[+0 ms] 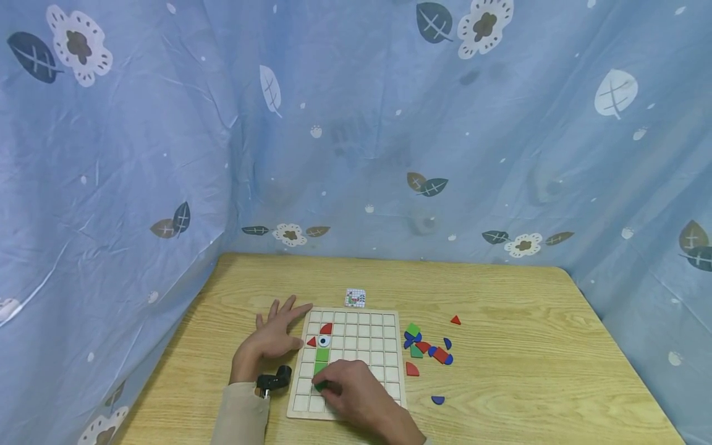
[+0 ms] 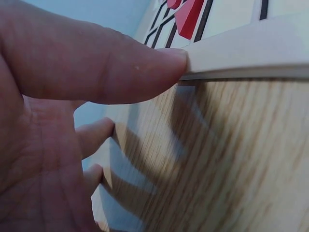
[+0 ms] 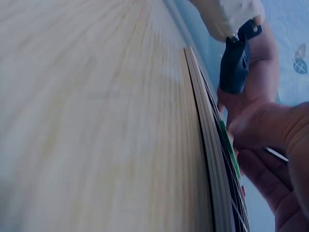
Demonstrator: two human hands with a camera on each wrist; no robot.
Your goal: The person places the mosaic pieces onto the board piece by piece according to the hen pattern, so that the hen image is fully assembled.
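A wooden grid board (image 1: 384, 327) lies on the table. On its left columns sit a red triangle (image 1: 311, 342), a red quarter-circle (image 1: 327, 328), a white disc with an eye (image 1: 324, 341) and light green squares (image 1: 322, 355). My right hand (image 1: 361, 390) is over the lower part of the board and pinches a dark green piece (image 1: 319, 386) at the grid; the fingers partly hide its shape. My left hand (image 1: 271, 340) lies with fingers spread at the board's left side. In the left wrist view its thumb (image 2: 140, 72) touches the board's edge.
Right of the board are loose pieces, among them a red rectangle (image 1: 440, 355), a red quarter-circle (image 1: 412, 369), a blue half-circle (image 1: 437, 400) and a red triangle (image 1: 455, 320). A small pattern card (image 1: 355, 298) lies behind the board. A patterned blue curtain (image 1: 356, 123) surrounds the table.
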